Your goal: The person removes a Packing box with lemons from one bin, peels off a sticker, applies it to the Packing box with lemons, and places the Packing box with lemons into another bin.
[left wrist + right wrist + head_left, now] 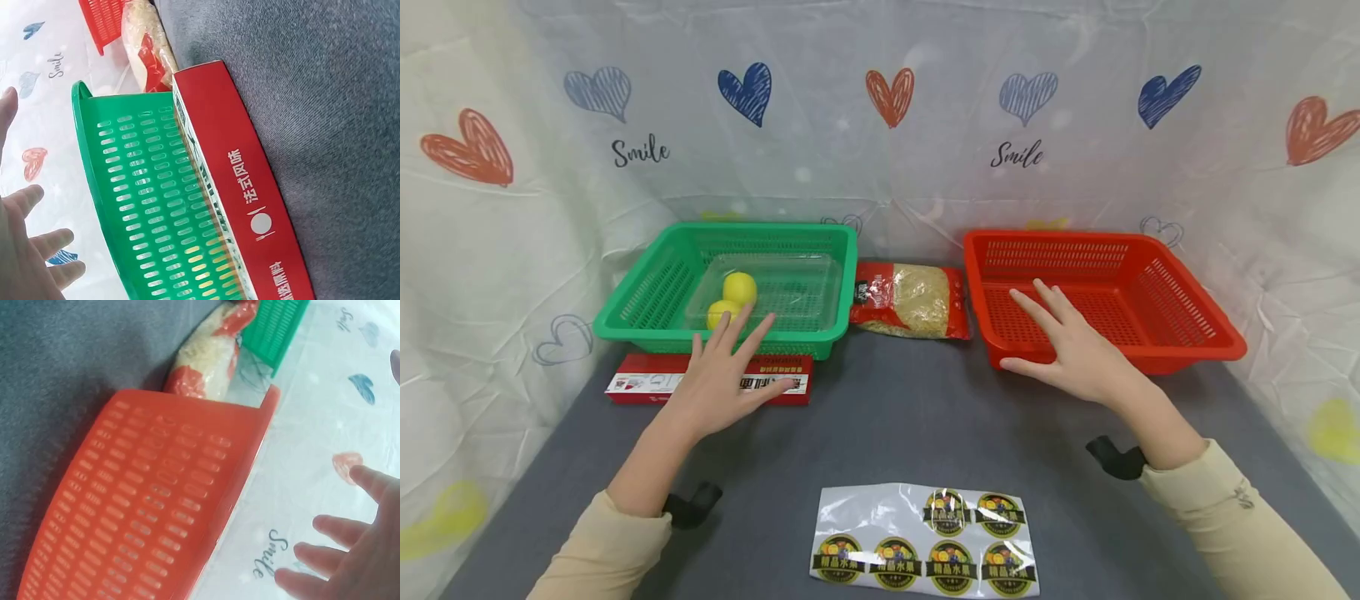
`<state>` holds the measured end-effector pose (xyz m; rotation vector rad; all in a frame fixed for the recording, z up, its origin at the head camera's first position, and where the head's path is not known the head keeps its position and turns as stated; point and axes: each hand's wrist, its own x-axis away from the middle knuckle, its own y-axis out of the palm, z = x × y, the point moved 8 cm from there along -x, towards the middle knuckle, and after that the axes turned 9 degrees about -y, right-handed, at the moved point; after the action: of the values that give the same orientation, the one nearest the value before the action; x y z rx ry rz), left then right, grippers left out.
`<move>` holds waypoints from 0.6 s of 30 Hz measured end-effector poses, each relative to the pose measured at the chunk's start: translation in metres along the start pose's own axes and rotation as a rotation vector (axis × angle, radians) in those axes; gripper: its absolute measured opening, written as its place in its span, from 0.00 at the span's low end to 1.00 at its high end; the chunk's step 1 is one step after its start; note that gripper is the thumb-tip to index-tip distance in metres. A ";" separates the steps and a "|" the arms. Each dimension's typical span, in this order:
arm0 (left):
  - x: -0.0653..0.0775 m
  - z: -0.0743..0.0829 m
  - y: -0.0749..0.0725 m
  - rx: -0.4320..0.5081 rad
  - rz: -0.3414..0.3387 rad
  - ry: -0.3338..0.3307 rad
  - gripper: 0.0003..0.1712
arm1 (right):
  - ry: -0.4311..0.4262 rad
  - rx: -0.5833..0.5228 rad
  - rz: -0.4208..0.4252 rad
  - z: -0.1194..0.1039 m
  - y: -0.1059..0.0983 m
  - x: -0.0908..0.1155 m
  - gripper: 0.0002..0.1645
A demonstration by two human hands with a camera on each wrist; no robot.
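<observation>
My left hand (718,379), fingers spread, hovers in front of the green basket (842,292) and over a long red box (647,367). Inside that basket lies a clear plastic tray (797,287) with two yellow round fruits (740,288) at its left side; fingertips partly cover the nearer one. My right hand (1078,350) is also spread, above the near left part of the red basket (1187,333), which has nothing in it that I can see. Neither hand holds anything. In both wrist views the fingers stand apart, away from the baskets' walls.
Between the baskets lies a red and clear bag of pale yellow food (917,300). A sheet of round fruit stickers (925,542) rests near the front of the grey table (895,417). A white curtain (820,150) with printed hearts hangs behind and at the sides.
</observation>
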<state>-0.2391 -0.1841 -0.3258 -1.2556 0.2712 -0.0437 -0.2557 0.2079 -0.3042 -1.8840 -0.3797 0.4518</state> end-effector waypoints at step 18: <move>0.015 -0.024 0.005 0.253 -0.016 -0.092 0.46 | -0.100 -0.074 0.010 -0.030 0.012 -0.036 0.53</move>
<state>-0.2301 -0.2075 -0.3394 -1.0057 0.1705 -0.0327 -0.2721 0.1621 -0.3014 -1.9400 -0.4587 0.5464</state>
